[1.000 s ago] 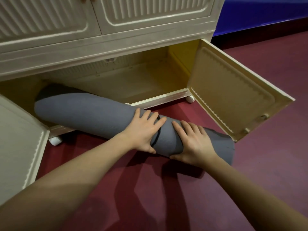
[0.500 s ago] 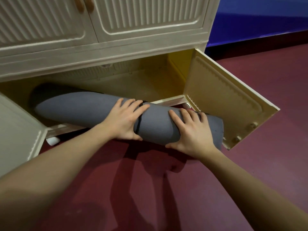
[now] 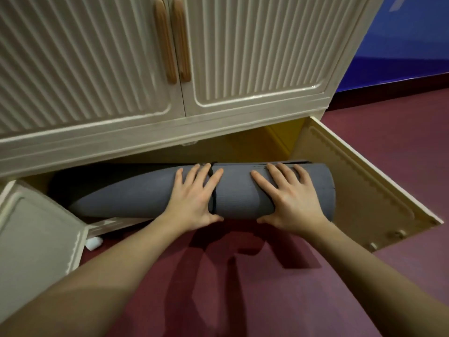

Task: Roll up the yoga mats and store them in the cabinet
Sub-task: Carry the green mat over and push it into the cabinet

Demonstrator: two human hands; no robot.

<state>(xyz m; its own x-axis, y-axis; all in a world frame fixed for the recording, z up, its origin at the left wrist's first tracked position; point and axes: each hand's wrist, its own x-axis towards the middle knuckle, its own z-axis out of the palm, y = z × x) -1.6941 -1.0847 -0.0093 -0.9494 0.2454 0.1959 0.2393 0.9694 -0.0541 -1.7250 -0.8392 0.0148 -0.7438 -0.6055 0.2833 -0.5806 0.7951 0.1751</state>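
Two lower doors stand open on the cream cabinet (image 3: 218, 132); the left door (image 3: 36, 239) is nearest the viewer. A rolled grey yoga mat (image 3: 136, 195) lies across the cabinet's bottom opening, its left end in shadow inside, its right end by the right door (image 3: 364, 190). The left hand (image 3: 194, 198) rests flat on the roll, its grip spread wide, fingers beside a black strap (image 3: 213, 190). The right hand (image 3: 291, 198) presses the roll likewise, fingers apart, thumb under the front edge, above the maroon floor (image 3: 243, 288).
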